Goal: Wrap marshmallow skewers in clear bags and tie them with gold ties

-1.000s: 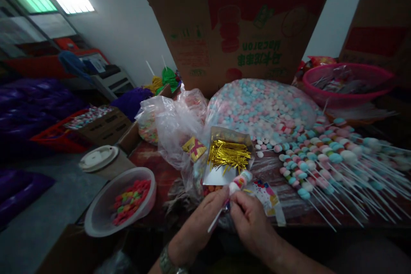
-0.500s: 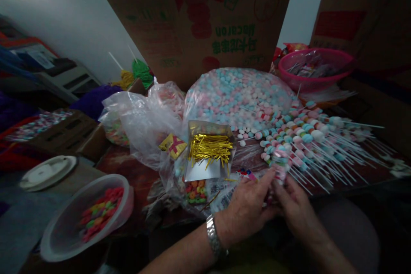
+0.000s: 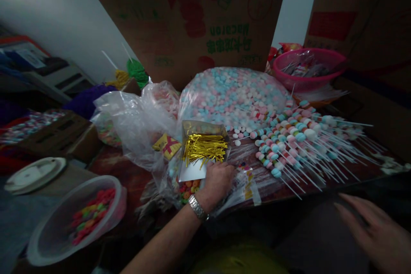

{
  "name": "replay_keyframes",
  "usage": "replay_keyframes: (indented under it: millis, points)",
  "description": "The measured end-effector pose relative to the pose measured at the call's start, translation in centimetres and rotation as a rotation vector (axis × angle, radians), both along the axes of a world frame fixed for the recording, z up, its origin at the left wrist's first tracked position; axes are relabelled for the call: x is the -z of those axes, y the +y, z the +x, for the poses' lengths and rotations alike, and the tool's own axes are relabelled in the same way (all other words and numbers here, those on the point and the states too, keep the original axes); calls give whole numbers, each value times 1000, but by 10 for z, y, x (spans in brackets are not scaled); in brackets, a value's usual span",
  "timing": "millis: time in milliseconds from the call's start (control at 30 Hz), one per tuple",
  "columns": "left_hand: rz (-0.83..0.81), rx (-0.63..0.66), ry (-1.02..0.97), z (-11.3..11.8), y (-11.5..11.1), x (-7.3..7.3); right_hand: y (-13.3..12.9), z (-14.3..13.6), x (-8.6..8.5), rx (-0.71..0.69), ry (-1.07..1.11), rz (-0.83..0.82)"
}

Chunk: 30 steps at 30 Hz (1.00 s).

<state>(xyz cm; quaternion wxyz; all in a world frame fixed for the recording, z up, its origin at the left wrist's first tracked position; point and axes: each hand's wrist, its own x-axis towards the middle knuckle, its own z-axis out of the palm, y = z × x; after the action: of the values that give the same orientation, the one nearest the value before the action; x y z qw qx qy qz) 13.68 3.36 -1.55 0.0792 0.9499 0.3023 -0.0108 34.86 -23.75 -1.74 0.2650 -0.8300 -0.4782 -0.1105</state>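
Note:
My left hand (image 3: 218, 183), with a metal watch (image 3: 198, 207) on its wrist, is at the right front corner of the small box (image 3: 192, 172) of gold twist ties (image 3: 205, 147). Its fingers curl down beside clear plastic bags (image 3: 247, 186) with coloured print; the fingertips are hidden, so what they grip cannot be made out. At the lower right, off the table's edge, my right hand (image 3: 374, 227) has its fingers stretched out and apart, holding nothing visible. Nearest to it lies a pile of candy skewers (image 3: 298, 132) on white sticks, pink, blue and white.
Behind the ties lies a large clear bag of pastel candies (image 3: 231, 94). A pink basket (image 3: 340, 62) stands at the back right. A translucent bowl (image 3: 41, 233) with red and green rings is at the front left. Tall cardboard boxes (image 3: 141, 38) wall the back.
My hands have parted. The left moved leftward to the twist ties and bags; the right went down to the right. The small wrapped candy they held together is out of sight.

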Motion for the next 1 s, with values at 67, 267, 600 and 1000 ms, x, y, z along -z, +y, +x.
replay_keyframes:
  millis: [67,267,600,1000]
  points:
    - [27,57,-7,-2,6,-11,54,-19,1,-139,-111,39]
    - [61,193,-126,-20,6,-51,177,-86,-27,-639,-12,124]
    - [-229,99,-439,-40,-10,-32,169,-104,-24,-699,356,26]
    - [-421,-55,-630,-39,-13,-20,168,-60,-24,-308,-111,-38]
